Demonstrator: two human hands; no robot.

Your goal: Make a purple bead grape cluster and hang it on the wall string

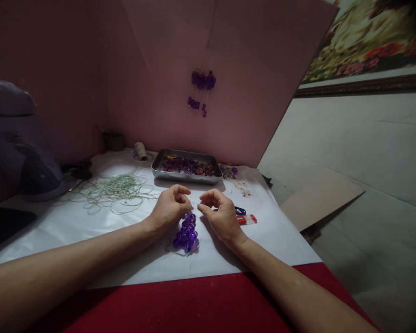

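A cluster of shiny purple beads (186, 235) joined together sits on the white table cover (118, 249), between my forearms. Just above its top end, my left hand (171, 207) has thumb and fingers closed in a pinch, very near the upper beads. Facing it across a small gap, my right hand (222, 216) pinches in the same way. A thin, pale thread shows faintly between the fingertips; its exact path is too fine to follow. Loose loops of clear line lie around the base of the beadwork.
Behind the hands stands a metal tray (187, 177) of mixed beads. Tangled green cord (116, 190) lies left, near a thread spool (140, 151). A red box cutter (246, 219) and a blue-handled tool (240, 211) lie right. Purple bead pieces (203, 81) hang on the pink board (152, 83).
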